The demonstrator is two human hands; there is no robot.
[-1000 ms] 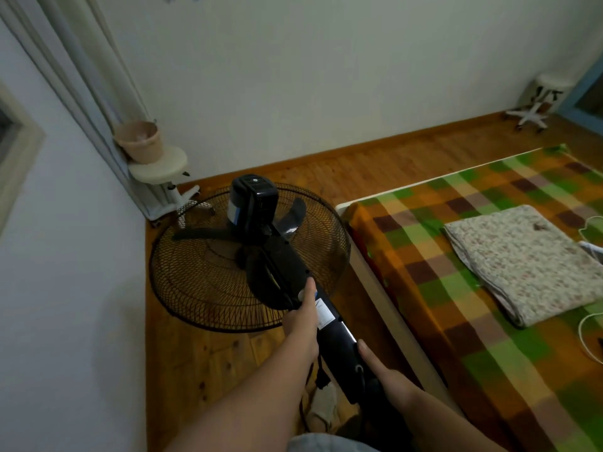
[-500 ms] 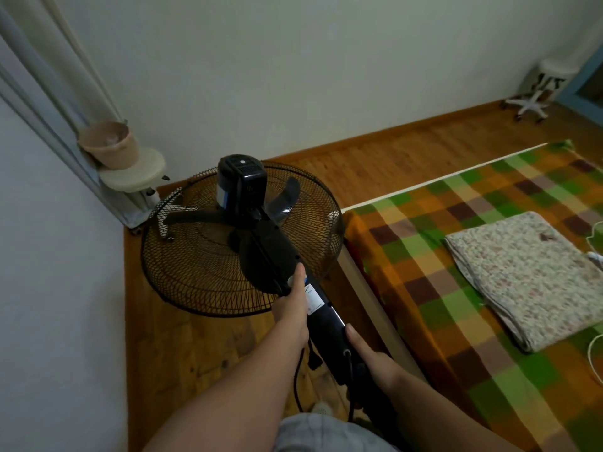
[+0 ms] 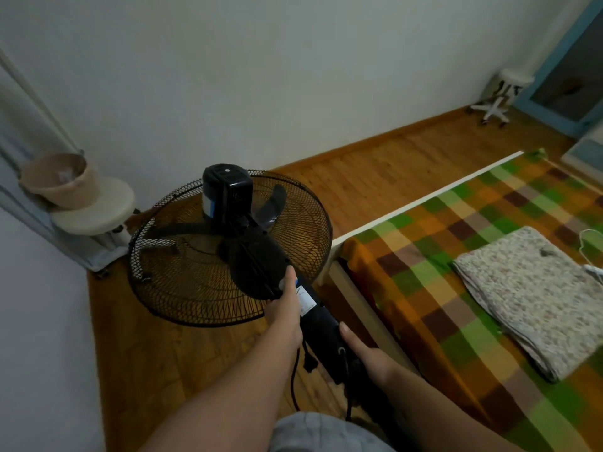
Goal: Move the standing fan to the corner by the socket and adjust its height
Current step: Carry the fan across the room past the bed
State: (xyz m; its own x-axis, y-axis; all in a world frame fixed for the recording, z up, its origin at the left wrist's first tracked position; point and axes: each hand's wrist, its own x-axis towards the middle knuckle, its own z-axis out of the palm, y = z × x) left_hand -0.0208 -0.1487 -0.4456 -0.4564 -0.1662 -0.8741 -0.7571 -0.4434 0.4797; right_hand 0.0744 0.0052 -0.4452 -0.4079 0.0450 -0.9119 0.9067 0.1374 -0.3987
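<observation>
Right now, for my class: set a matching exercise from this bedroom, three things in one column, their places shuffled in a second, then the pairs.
Things:
1 black wire-caged standing fan
2 beige round bucket
3 folded floral cloth

Places:
A on the green-and-orange checked bed cover
B gripped by the left hand and right hand
C on the cream round stool

Pairs: 1-B, 2-C, 3-A.

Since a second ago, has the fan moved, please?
Yes, slightly rightward: the fan's cage overlapped the stool's base then, and now sits just beside it.
</observation>
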